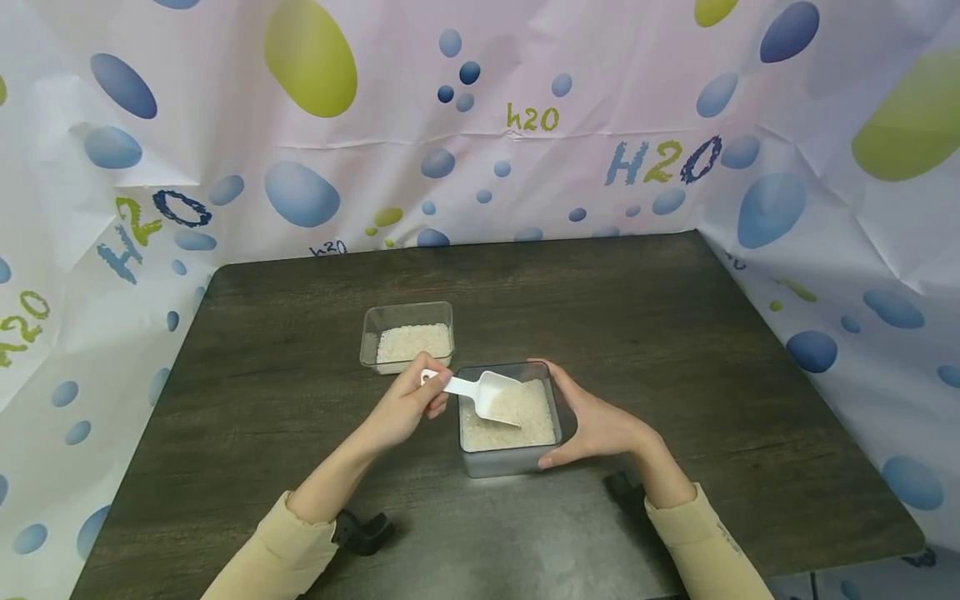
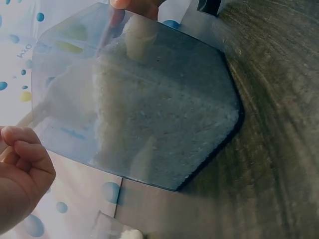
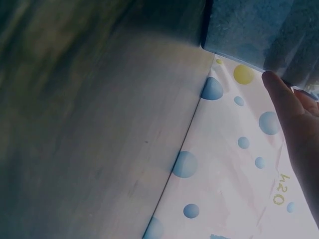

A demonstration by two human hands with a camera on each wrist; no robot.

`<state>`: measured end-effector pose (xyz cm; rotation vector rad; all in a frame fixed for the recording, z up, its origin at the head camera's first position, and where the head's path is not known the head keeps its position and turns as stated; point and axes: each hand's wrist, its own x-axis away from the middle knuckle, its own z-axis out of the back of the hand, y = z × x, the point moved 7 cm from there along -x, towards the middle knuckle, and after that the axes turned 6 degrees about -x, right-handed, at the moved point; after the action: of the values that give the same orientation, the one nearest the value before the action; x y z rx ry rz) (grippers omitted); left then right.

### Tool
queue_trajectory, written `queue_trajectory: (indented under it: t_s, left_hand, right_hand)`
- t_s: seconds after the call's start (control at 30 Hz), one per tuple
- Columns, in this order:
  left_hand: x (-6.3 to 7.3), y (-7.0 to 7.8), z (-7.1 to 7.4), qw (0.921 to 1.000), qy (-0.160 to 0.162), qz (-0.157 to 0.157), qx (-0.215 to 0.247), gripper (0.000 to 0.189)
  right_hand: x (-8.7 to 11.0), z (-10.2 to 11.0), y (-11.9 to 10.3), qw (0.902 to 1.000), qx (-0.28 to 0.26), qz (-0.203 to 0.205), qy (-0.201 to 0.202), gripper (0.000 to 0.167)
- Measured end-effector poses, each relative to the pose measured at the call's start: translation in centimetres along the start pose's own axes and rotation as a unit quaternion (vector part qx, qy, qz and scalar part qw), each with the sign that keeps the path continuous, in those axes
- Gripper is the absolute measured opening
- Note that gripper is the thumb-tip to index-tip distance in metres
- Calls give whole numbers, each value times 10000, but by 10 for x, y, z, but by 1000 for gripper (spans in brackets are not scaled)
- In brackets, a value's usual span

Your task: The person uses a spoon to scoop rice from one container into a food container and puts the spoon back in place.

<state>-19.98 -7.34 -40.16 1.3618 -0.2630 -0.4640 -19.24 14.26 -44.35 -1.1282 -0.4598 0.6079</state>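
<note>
My left hand (image 1: 407, 402) grips the handle of a white scoop (image 1: 491, 395), whose bowl rests in the rice (image 1: 525, 414) inside a bluish clear container (image 1: 511, 463). Some rice lies in the scoop. Around the right side of that container is my right hand (image 1: 597, 423), thumb at the near wall and fingers at the far corner. In the left wrist view the rice shows through the container wall (image 2: 164, 114), with the curled left hand (image 2: 25, 169) beside it. The right wrist view has the right thumb (image 3: 281, 97) against the container's side (image 3: 239, 35).
A smaller clear container (image 1: 369, 337) with a layer of rice stands behind and left of the bluish one. Both are on a dark wooden table (image 1: 262, 400). A patterned sheet (image 1: 420, 100) hangs behind and at the sides. Black straps are on both wrists.
</note>
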Motion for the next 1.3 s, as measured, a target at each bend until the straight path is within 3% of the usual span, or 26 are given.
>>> queue_trajectory:
  t_s: [0.2, 0.4, 0.63, 1.0, 1.3]
  left_hand:
    - [6, -8, 0, 9985, 148, 36, 516, 12]
    - [11, -17, 0, 9908, 387, 154, 1287, 10]
    - [19, -24, 2, 9828, 395, 270, 1784, 11]
    - [24, -22, -1, 9542, 435, -174, 2953, 15]
    - [27, -11, -1, 9424, 402, -504, 3283, 17]
  right_hand:
    - [0, 0, 0, 10000, -21, 15, 17, 118]
    - [0, -1, 1, 10000, -43, -40, 0, 120]
    - [0, -1, 1, 9999, -95, -5, -41, 121]
    - [1, -1, -1, 9999, -156, 54, -28, 122]
    - [2, -1, -1, 9998, -176, -96, -41, 124]
